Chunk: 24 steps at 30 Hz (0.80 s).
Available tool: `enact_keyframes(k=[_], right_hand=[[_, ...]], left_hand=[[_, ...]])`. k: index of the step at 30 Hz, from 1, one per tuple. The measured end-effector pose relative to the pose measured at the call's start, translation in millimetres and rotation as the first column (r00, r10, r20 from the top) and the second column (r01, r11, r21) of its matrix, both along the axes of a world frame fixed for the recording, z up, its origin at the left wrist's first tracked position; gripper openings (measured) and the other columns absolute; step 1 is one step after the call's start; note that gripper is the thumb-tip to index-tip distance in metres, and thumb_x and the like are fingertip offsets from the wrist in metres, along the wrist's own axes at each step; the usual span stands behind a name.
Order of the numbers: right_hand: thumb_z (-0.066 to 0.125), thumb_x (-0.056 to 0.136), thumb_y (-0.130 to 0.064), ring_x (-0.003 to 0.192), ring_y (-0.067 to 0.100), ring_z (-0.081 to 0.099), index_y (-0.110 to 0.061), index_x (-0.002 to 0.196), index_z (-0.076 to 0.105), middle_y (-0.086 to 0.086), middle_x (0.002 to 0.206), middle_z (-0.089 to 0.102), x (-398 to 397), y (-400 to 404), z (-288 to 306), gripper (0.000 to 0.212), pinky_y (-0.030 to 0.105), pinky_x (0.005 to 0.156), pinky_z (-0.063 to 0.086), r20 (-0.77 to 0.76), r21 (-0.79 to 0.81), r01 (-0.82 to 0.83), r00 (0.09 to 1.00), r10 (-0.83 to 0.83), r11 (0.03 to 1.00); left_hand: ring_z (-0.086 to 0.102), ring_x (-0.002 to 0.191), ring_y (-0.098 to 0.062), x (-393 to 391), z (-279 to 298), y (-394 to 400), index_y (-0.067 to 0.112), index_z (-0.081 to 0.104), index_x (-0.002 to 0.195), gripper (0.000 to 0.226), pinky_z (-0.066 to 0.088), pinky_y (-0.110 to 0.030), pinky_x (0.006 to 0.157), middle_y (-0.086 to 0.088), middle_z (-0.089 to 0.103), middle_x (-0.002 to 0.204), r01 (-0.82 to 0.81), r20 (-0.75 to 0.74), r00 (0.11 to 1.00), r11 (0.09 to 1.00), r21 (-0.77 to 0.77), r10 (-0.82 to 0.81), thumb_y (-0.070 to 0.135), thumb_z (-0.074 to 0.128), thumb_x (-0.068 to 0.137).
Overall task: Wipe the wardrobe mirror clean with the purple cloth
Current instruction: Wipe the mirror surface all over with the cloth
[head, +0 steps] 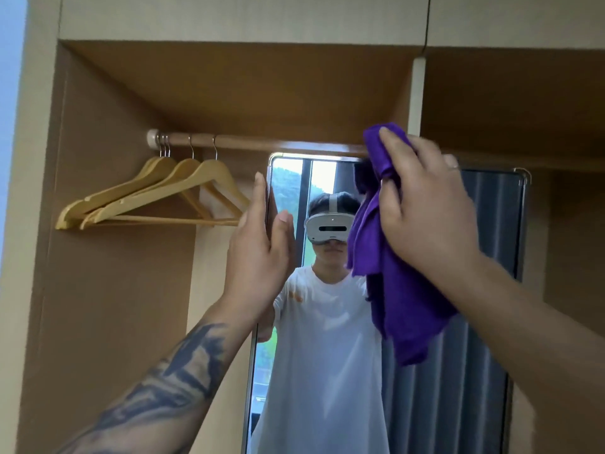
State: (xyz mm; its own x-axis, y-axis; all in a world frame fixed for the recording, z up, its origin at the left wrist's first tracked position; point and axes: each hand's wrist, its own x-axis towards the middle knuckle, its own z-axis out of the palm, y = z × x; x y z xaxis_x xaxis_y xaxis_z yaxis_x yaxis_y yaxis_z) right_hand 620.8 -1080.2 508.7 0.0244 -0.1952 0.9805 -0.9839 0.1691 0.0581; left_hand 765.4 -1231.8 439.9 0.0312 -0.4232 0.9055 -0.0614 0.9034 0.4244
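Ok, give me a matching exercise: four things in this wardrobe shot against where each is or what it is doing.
Things:
1. purple cloth
2. left hand
3. wooden hangers
4. right hand

Places or states:
A. hooked on the rail, left of the mirror
B. fingers straight, on the mirror's left edge
C. grips the cloth near the mirror's top
D. hangs down in front of the glass

Pairs: 1-D, 2-B, 3-A, 4-C
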Motion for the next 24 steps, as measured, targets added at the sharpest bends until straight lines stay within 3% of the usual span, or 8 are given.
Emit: enact_keyframes(k=[6, 8, 9, 10, 13, 16, 20, 24], right_hand=[[0.047, 0.1, -0.022, 0.133, 0.041, 0.044, -0.027, 0.156, 0.039, 0.008, 0.154, 0.045, -14, -3, 44, 0.058, 0.053, 0.095, 0.047, 0.117, 0.143, 0.187, 0.972, -0.204, 0.972], [0.048, 0.098, -0.022, 0.131, 0.041, 0.048, -0.026, 0.153, 0.044, 0.01, 0.15, 0.049, -6, -11, 43, 0.055, 0.051, 0.098, 0.047, 0.159, 0.171, 0.141, 0.973, -0.168, 0.975], [0.048, 0.098, -0.022, 0.13, 0.04, 0.05, -0.025, 0.152, 0.047, 0.011, 0.147, 0.052, 0, -17, 42, 0.054, 0.051, 0.099, 0.048, 0.155, 0.183, 0.121, 0.976, -0.151, 0.975], [0.048, 0.098, -0.023, 0.127, 0.039, 0.052, -0.024, 0.149, 0.049, 0.011, 0.144, 0.054, 7, -23, 43, 0.052, 0.05, 0.1, 0.05, 0.147, 0.195, 0.106, 0.98, -0.136, 0.975], [0.049, 0.096, -0.023, 0.12, 0.036, 0.056, -0.023, 0.14, 0.055, 0.011, 0.134, 0.058, 33, -44, 49, 0.044, 0.047, 0.095, 0.052, 0.128, 0.221, 0.08, 0.986, -0.11, 0.972], [0.05, 0.094, -0.024, 0.119, 0.037, 0.056, -0.022, 0.134, 0.057, 0.01, 0.132, 0.058, 63, -66, 52, 0.04, 0.042, 0.088, 0.048, 0.033, 0.288, 0.074, 0.996, -0.087, 0.955], [0.052, 0.095, -0.025, 0.122, 0.038, 0.052, -0.022, 0.137, 0.053, 0.008, 0.137, 0.054, 80, -80, 50, 0.042, 0.042, 0.086, 0.047, -0.1, 0.337, 0.112, 0.992, -0.083, 0.935], [0.048, 0.097, -0.025, 0.126, 0.038, 0.052, -0.031, 0.147, 0.046, 0.004, 0.143, 0.052, 58, -65, 53, 0.05, 0.045, 0.088, 0.046, -0.127, 0.34, 0.149, 0.986, -0.111, 0.929]], left_hand=[[0.067, 0.095, -0.031, -8, -13, -13, 0.028, 0.044, 0.159, 0.05, 0.049, -0.008, 0.064, -0.017, 0.075, 0.116, 0.094, -0.133, 0.987, 0.995, 0.026, -0.089, 0.021, 0.053, 0.109], [0.061, 0.105, -0.023, -8, -13, -12, 0.028, 0.045, 0.157, 0.049, 0.051, -0.016, 0.085, -0.022, 0.073, 0.121, 0.19, -0.165, 0.97, 0.98, 0.05, -0.18, 0.02, 0.053, 0.11], [0.063, 0.102, -0.015, -7, -13, -13, 0.028, 0.046, 0.157, 0.049, 0.057, -0.021, 0.07, -0.019, 0.074, 0.123, 0.22, -0.174, 0.962, 0.974, 0.053, -0.208, 0.019, 0.052, 0.11], [0.07, 0.09, -0.007, -7, -13, -15, 0.027, 0.047, 0.157, 0.048, 0.035, -0.004, 0.052, -0.014, 0.075, 0.121, 0.239, -0.184, 0.956, 0.97, 0.048, -0.227, 0.017, 0.052, 0.11], [0.048, 0.048, 0.004, -8, -13, -18, 0.025, 0.051, 0.154, 0.046, 0.036, -0.005, 0.053, 0.004, 0.076, 0.089, 0.299, -0.229, 0.931, 0.953, 0.038, -0.283, 0.013, 0.052, 0.11], [0.062, 0.061, -0.003, -9, -15, -18, 0.028, 0.054, 0.152, 0.043, 0.046, -0.015, 0.062, 0.002, 0.079, 0.098, 0.298, -0.256, 0.927, 0.952, 0.067, -0.273, 0.016, 0.051, 0.11], [0.063, 0.083, 0.017, -7, -17, -19, 0.023, 0.053, 0.152, 0.041, 0.049, -0.005, 0.071, 0.05, 0.064, 0.1, 0.271, -0.21, 0.945, 0.961, 0.064, -0.252, 0.016, 0.051, 0.111], [0.069, 0.082, -0.001, -7, -16, -21, 0.024, 0.055, 0.15, 0.041, 0.047, -0.01, 0.07, -0.007, 0.077, 0.118, 0.289, -0.252, 0.93, 0.955, 0.06, -0.266, 0.016, 0.051, 0.11]])
